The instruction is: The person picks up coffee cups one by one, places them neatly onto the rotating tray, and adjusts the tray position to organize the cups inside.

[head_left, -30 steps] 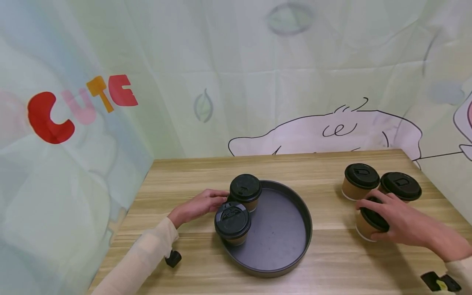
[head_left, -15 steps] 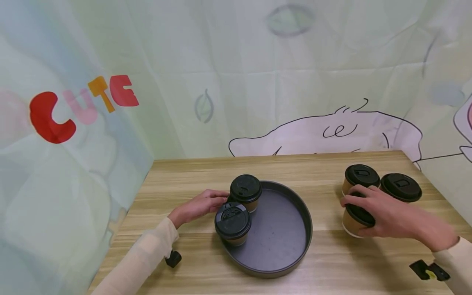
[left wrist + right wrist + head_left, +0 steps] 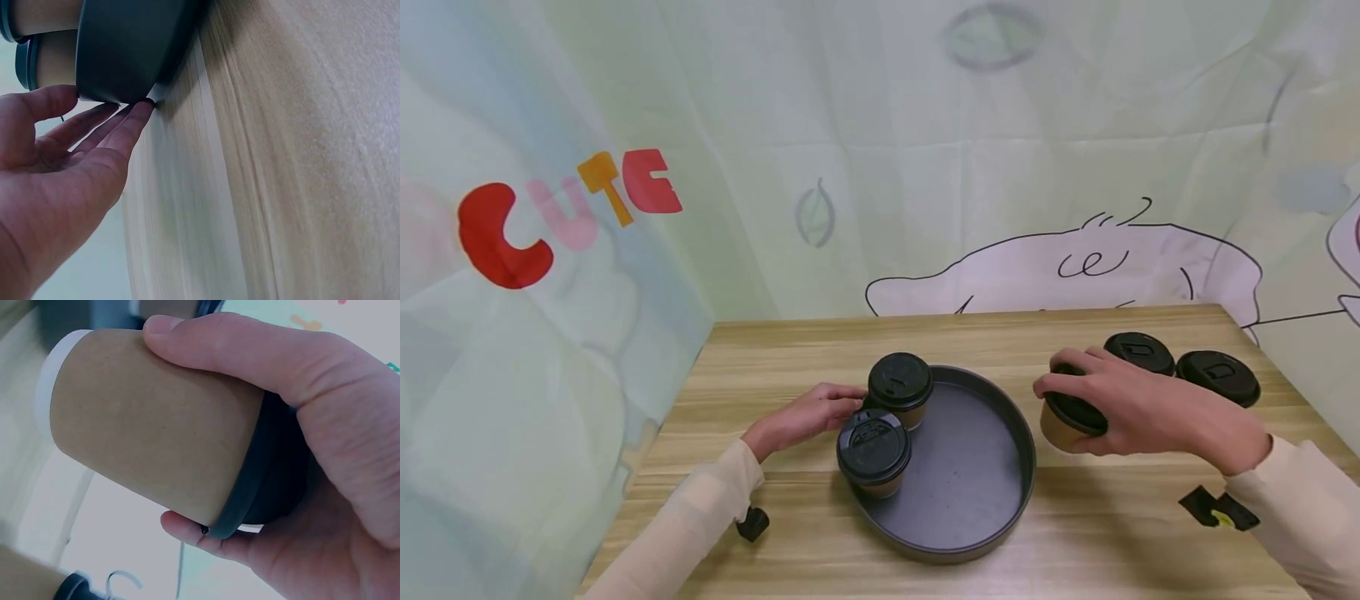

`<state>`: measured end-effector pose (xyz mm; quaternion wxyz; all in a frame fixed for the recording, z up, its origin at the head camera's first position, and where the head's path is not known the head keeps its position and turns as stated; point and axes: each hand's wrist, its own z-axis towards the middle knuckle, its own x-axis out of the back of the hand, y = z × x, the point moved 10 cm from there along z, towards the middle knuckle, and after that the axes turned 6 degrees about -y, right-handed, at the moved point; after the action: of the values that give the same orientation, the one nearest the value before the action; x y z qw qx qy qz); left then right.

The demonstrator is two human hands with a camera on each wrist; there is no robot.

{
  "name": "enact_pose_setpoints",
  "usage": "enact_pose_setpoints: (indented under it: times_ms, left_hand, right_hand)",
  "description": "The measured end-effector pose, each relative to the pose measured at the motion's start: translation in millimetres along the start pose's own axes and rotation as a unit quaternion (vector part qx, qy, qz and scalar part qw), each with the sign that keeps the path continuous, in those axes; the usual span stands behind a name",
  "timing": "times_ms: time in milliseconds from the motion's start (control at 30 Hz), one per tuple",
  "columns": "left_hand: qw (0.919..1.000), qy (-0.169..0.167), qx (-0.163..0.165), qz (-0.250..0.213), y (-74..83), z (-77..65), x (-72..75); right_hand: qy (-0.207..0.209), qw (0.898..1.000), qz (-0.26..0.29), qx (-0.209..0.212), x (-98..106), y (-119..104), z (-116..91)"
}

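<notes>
In the head view my right hand (image 3: 1138, 408) grips a brown paper coffee cup (image 3: 1063, 429) with a black lid, just right of the round dark tray (image 3: 958, 467). The right wrist view shows the thumb along the sleeve of the cup (image 3: 150, 425) and fingers around the far side by the lid; its base seems off the table. My left hand (image 3: 808, 421) touches the tray's left outer wall. In the left wrist view its thumb and fairly straight fingertips (image 3: 140, 112) rest against the wall of the tray (image 3: 125, 56). Two lidded cups, one behind (image 3: 901, 383) and one in front (image 3: 874, 454), stand inside the tray's left side.
Two more lidded cups, one partly behind my right hand (image 3: 1141, 352) and one farther right (image 3: 1219, 377), stand at the table's back right. Bare wooden table (image 3: 790, 354) surrounds the tray. A printed curtain (image 3: 887, 208) hangs behind and to the left.
My right hand has carried the gripped cup leftward and slightly back, from beside the other right-hand cups to near the tray's rim. The left hand and tray have stayed put.
</notes>
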<state>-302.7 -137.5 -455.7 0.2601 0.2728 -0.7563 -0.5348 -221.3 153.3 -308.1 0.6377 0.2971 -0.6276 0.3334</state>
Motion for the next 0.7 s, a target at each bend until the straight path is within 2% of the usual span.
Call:
enact_pose_setpoints:
  times_ms: [233, 533, 700]
  left_hand:
    - [1.0, 0.0, 0.001, -0.001, 0.1, -0.3, 0.0]
    - [1.0, -0.003, -0.003, -0.002, 1.3, 0.3, -0.9]
    - [1.0, -0.004, -0.001, 0.004, 0.6, 0.5, -1.0]
  right_hand:
    - [-0.02, 1.0, 0.021, 0.01, 4.2, -23.8, 26.2]
    - [-0.074, 0.996, 0.037, 0.029, -12.5, -51.2, 51.4]
    - [-0.084, 0.995, 0.019, 0.05, -21.9, -68.2, 63.3]
